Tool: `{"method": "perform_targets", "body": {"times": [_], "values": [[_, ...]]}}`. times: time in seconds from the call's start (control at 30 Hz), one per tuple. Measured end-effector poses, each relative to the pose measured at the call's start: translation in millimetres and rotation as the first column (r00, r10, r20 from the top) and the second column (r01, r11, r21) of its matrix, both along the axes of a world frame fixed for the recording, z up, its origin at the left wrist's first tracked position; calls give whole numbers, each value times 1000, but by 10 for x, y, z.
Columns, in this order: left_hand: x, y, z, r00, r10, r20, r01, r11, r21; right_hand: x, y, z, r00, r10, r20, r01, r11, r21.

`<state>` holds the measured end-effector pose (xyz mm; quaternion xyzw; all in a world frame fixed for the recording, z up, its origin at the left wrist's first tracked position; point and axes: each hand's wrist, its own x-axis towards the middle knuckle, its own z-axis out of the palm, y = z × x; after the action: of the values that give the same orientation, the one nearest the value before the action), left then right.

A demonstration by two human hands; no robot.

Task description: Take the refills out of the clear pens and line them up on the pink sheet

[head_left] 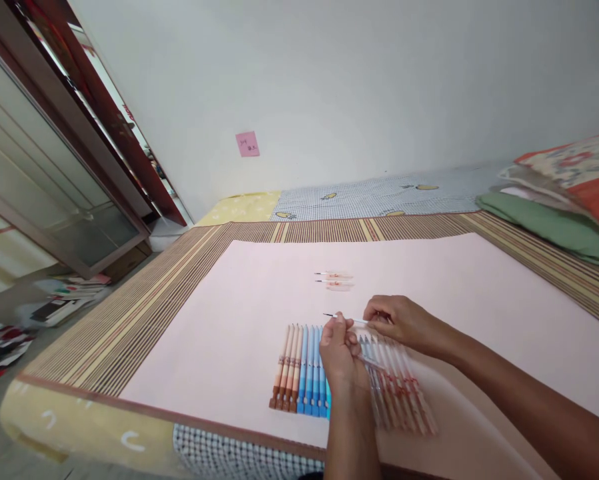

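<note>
My left hand (340, 353) is closed around a thin pen refill (332, 315), whose dark tip sticks out to the left. My right hand (404, 321) pinches the other end of that refill. Both hands hover over a row of pens (304, 368) laid side by side on a pale pink sheet (229, 320): brown ones at the left, blue in the middle, clear pink ones (404, 393) at the right, partly hidden by my left hand. Two clear pen parts (335, 280) lie apart farther back on the sheet.
The pink sheet lies on a striped woven mat (129, 320) over a bed. Folded blankets and pillows (564, 200) are stacked at the back right. A pink sticky note (247, 143) is on the white wall. Books and papers (64, 300) lie on the floor at left.
</note>
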<state>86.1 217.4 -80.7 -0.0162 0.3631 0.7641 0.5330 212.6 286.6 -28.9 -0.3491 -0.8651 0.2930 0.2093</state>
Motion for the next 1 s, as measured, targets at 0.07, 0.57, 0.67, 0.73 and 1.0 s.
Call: {"method": "perform_targets", "body": {"times": [0.07,0.57,0.67,0.73,1.0], "values": [[6,-2,32,999,34,32,-33,999,-27,-60,98,-55,1000,-22,-8,22,997,80],[-5,30,-124,999,-18,40,17,999,31,-473,572,-569,945,-261,197,192,930,313],[-3,30,-129,999,-36,36,35,999,28,-475,591,-593,946,-266,186,196,925,324],[-10,25,-124,998,-46,39,45,999,29,-480,605,-616,949,-263,176,193,921,337],[7,-3,-35,994,-57,95,54,998,36,-494,634,-641,946,-278,166,200,904,377]]}}
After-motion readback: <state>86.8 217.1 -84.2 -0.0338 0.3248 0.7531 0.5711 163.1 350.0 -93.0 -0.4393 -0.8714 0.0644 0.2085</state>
